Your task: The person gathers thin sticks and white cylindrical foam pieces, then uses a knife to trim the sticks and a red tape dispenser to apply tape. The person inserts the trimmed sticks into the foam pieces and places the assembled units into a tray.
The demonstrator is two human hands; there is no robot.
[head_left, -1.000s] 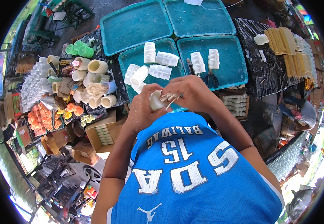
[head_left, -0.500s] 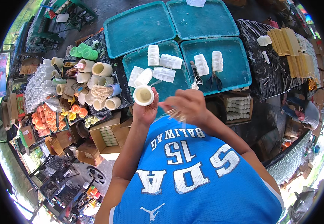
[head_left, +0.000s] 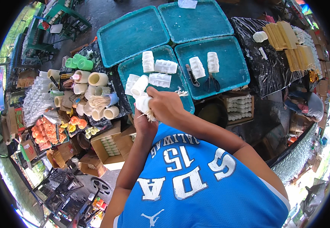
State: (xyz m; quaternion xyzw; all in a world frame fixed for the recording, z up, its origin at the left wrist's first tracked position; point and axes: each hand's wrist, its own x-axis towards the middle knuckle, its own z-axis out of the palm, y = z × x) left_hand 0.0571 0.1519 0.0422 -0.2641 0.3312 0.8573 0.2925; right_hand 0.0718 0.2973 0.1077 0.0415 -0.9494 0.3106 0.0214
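Note:
My left hand (head_left: 146, 123) is closed around a white hollow cylinder (head_left: 143, 102) and supports it from below, over the near edge of the trays. Over it comes my right hand (head_left: 165, 104), fingers bent and pressed to the cylinder's side. A bundle of thin cream strands, like wicks (head_left: 149, 114), pokes out below the right fingers; its other end (head_left: 181, 92) shows beyond the knuckles. The cylinder's opening is hidden. Just beyond my hands, several white ridged cylinders (head_left: 159, 80) lie on a teal tray (head_left: 124, 69).
To the right, another teal tray (head_left: 233, 64) holds two white cylinders (head_left: 197, 67), scissors (head_left: 211, 83) and a narrow tool (head_left: 192, 76). Cream tubes (head_left: 98, 79) and orange pieces (head_left: 47, 127) crowd the left. Yellow slabs (head_left: 283, 34) lie right; a person (head_left: 305, 104) is at far right.
My right hand has moved left with the strands and now meets the cylinder. The cylinder's open cream-coloured end, visible before, is now out of sight. The view has shifted slightly.

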